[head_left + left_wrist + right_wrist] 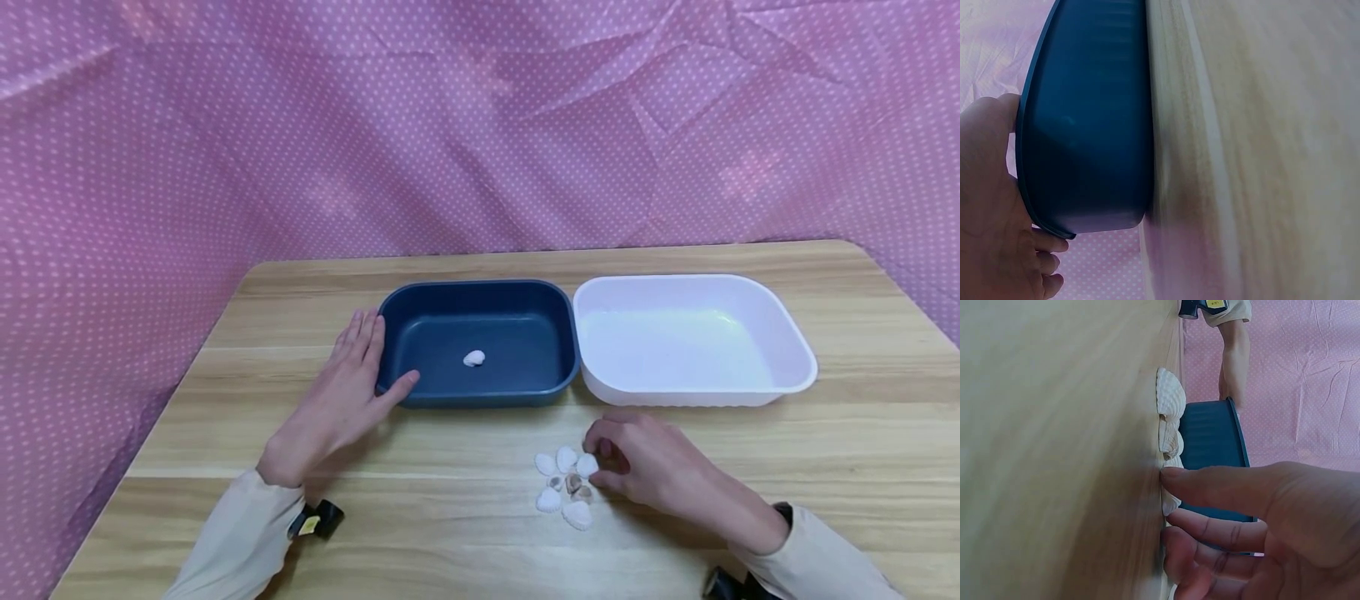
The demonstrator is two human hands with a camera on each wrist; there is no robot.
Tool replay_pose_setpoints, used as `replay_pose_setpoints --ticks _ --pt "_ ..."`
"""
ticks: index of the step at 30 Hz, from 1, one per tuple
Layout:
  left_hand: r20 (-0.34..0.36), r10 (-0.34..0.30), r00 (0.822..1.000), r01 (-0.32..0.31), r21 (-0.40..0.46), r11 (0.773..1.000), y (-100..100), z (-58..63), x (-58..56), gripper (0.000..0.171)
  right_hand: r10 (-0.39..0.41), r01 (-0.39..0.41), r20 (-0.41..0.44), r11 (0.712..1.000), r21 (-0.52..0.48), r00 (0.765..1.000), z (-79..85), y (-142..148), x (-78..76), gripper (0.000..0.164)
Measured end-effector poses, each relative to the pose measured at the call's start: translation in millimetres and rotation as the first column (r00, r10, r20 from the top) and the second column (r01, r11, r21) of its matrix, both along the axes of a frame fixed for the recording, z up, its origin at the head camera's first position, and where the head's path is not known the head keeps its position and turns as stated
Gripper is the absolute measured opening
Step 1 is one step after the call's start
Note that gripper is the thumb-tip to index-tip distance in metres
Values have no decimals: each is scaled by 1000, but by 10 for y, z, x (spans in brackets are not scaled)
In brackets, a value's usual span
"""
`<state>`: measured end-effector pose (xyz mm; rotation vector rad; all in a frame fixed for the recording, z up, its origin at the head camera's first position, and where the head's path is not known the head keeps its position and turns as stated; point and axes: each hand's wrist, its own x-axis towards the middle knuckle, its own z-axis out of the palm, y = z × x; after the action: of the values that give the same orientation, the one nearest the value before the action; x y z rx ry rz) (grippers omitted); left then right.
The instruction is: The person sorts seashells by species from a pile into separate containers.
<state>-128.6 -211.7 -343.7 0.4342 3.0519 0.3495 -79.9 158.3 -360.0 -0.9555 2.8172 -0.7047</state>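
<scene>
My left hand [339, 400] rests with straight fingers on the left rim of a dark blue plastic basin [487, 323]; its thumb lies over the near left corner. One white seashell [474, 358] is inside that basin. Closer to me, my right hand [656, 467] pinches a white seashell [1171, 502] between thumb and index finger, at the right side of a small cluster on the table. White ribbed seashells [577, 515] lie in that cluster around several small brownish shells [573, 483]. In the right wrist view the fingers partly hide the pinched shell.
A white plastic basin [697, 342] stands right of the blue one, their rims about touching. Both sit on a wooden table [465, 533]. A pink dotted cloth [480, 125] hangs behind and beside the table.
</scene>
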Motion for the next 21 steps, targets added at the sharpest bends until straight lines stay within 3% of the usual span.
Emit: replay_pose_setpoints --ticks 15,21 --pt "-2 9 1000 -9 3 1000 6 -3 -2 95 -69 69 35 998 -14 997 49 -16 0 21" --pt "-2 8 1000 -8 0 1000 4 0 -1 95 -104 108 96 993 -45 990 120 -15 11 18"
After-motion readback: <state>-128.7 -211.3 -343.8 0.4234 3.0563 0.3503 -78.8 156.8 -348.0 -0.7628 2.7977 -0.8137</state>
